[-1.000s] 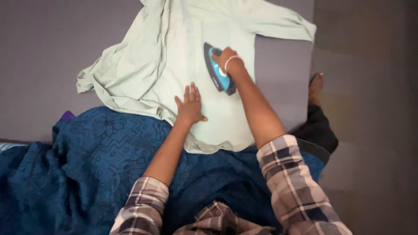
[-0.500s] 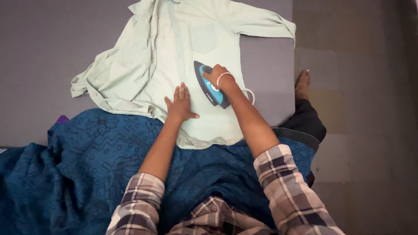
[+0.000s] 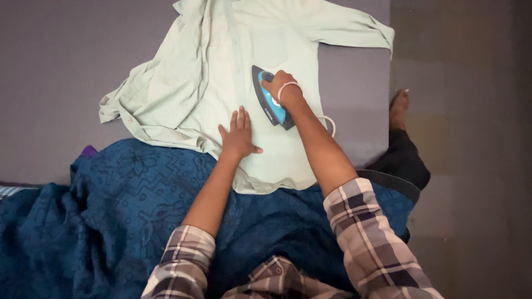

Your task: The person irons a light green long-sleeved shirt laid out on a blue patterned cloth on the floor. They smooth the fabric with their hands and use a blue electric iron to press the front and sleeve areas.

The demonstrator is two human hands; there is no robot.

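Note:
A pale green shirt (image 3: 216, 72) lies spread on a grey padded surface (image 3: 61, 66). My right hand (image 3: 280, 86) grips the handle of a blue and black iron (image 3: 267, 99), which rests on the shirt's front below the chest pocket. A white bangle circles that wrist. My left hand (image 3: 239, 135) lies flat with fingers apart on the shirt's lower part, just left of the iron. A white cord (image 3: 328, 120) loops out behind my right forearm.
A dark blue patterned cloth (image 3: 127, 210) covers the near part of the surface and my lap. My bare foot (image 3: 400, 108) and dark trouser leg rest at the right edge, beside a brownish floor (image 3: 471, 138). A small purple item (image 3: 87, 150) peeks out at left.
The iron slid down the shirt toward me and has since shifted slightly back up. My left hand stayed pressed flat on the shirt.

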